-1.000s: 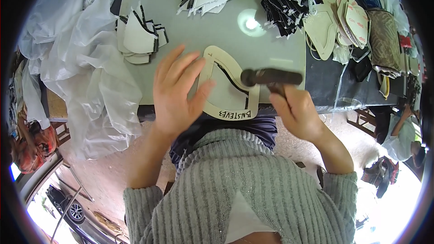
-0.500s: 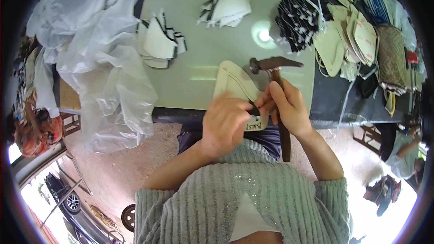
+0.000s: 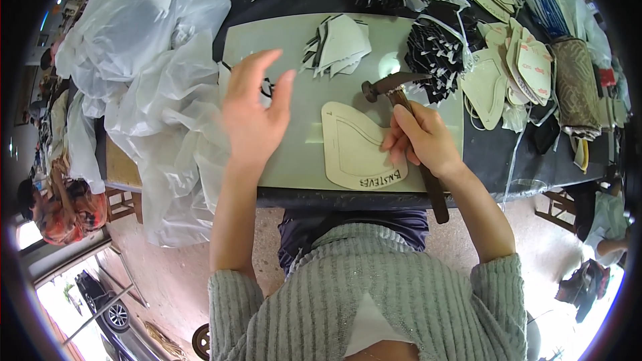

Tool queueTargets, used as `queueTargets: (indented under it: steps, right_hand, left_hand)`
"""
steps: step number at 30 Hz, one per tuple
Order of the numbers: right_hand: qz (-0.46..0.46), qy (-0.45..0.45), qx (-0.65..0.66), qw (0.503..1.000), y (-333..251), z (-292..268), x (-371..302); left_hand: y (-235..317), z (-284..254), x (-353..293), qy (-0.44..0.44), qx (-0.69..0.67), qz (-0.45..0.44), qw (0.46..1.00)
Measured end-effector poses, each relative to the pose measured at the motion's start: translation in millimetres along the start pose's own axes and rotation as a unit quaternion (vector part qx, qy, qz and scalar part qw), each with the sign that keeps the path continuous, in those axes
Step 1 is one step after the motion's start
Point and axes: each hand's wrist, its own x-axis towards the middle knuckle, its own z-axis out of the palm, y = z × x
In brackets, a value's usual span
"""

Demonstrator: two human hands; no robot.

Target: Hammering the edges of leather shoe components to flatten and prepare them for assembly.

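My right hand (image 3: 426,135) grips a hammer (image 3: 433,190) by its wooden handle, the dark metal head pointing away from me. Beneath its fingertips lies a cream card template (image 3: 351,150) with a cut-out curve and handwriting along its near edge. My left hand (image 3: 257,108) is raised over the left of the pale board, thumb and fingers apart, with no object visible in it. It mostly hides the left stack of white pieces; just a dark-edged bit (image 3: 267,87) shows beside the thumb.
A fanned stack of white and black pieces (image 3: 342,47) sits on the far part of the pale board (image 3: 254,37). Tied black bundles (image 3: 438,53), cream templates (image 3: 485,87) and a rolled patterned cloth (image 3: 578,83) lie right. Clear plastic sheeting (image 3: 167,113) drapes at left.
My left hand has moved from the template to the left stack and opened. The template now lies farther onto the board, more fully exposed. My right hand still holds the hammer.
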Motion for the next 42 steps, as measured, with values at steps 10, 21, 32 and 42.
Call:
queueTargets:
  steps: [10,21,32,42]
  right_hand:
    - [-0.003,0.030,0.027,0.999,4,1,0]
    - [-0.013,0.008,0.031,0.999,7,2,-7]
    - [0.014,0.017,0.027,0.999,5,-3,-20]
    - [-0.064,0.092,0.083,0.990,-17,12,-6]
  left_hand:
    - [-13,55,54,-0.262,0.008,-0.059,0.963]
    - [-13,44,50,-0.045,0.057,-0.012,0.997]
    - [-10,12,6,-0.056,0.039,0.038,0.997]
    - [20,49,14,-0.101,0.168,0.187,0.963]
